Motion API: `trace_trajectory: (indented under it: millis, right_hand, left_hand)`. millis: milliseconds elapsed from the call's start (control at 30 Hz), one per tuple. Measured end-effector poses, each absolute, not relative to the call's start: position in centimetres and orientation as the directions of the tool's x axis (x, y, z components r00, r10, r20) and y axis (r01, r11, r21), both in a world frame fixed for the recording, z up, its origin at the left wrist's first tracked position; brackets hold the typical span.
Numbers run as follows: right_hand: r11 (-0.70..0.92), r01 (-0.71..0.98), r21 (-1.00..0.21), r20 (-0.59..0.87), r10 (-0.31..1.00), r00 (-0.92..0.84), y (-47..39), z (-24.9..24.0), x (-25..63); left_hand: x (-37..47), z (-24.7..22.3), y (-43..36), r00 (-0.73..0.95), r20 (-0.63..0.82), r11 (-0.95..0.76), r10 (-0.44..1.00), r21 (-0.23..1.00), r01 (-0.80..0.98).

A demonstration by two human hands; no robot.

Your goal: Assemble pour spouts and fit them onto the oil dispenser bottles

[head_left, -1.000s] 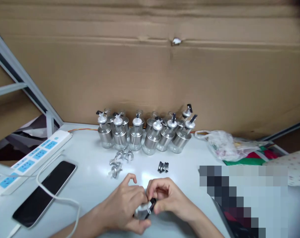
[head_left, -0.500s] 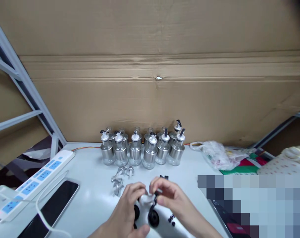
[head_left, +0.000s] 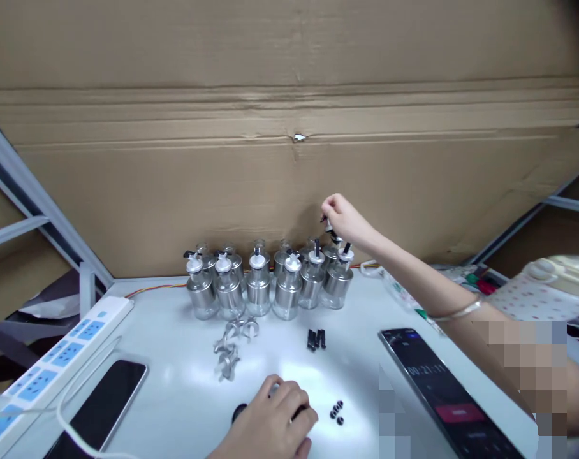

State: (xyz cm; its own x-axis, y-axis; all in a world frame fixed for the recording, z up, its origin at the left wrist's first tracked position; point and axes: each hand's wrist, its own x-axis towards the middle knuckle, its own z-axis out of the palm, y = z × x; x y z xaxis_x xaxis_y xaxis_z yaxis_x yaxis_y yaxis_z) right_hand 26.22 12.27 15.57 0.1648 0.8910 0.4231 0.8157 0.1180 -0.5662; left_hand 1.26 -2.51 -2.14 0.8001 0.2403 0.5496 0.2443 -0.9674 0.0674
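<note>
Two rows of glass bottles with metal bands (head_left: 287, 290) stand at the back of the table; the front ones carry white tops with black pieces. My right hand (head_left: 340, 217) is closed on a small white and black stopper above the back right bottle. My left hand (head_left: 282, 414) rests low at the table's front, fingers curled over dark round pieces (head_left: 239, 412) that it mostly hides; its grip is unclear. Grey metal clips (head_left: 228, 360) lie left of centre. Black sticks (head_left: 317, 339) lie right of centre, and small black rings (head_left: 337, 412) sit right of my left hand.
A power strip (head_left: 41, 382) with white cables and a dark phone (head_left: 105, 401) lie at the left. Another phone (head_left: 437, 382) showing a timer is at the right, near a dotted container (head_left: 533, 293). A cardboard wall (head_left: 198, 172) rises behind the bottles.
My right hand has left the front of the table and reached up to the back right bottles with a stopper. My left hand has moved right and lower, over the dark round pieces.
</note>
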Motion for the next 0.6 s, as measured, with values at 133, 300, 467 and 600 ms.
trace_trajectory:
  millis: [133, 300, 467, 600]
  right_hand:
    - [0.021, 0.96, -0.278, 0.201, 0.979, 0.037, 14.0, 15.5, 26.7]
    - [0.026, 0.999, -0.026, 0.003, 1.0, -0.026, 15.4, 15.5, 26.8]
    - [0.111, 0.992, 0.06, -0.015, 0.994, -0.11, 15.5, 16.2, 26.9]
    - [0.118, 0.991, 0.063, 0.131, 0.983, -0.126, 13.4, 20.0, 27.7]
  left_hand:
    - [1.2, -2.3, -2.4, 0.82, 0.526, -0.968, 0.227, 0.029, 0.249]
    - [0.9, -2.1, -2.6, 0.824, 0.508, -0.965, 0.25, 0.056, 0.258]
    - [0.5, -0.8, -2.8, 0.855, 0.425, -0.954, 0.299, 0.131, 0.268]
    - [0.3, -0.3, -2.8, 0.859, 0.387, -0.94, 0.336, 0.189, 0.283]
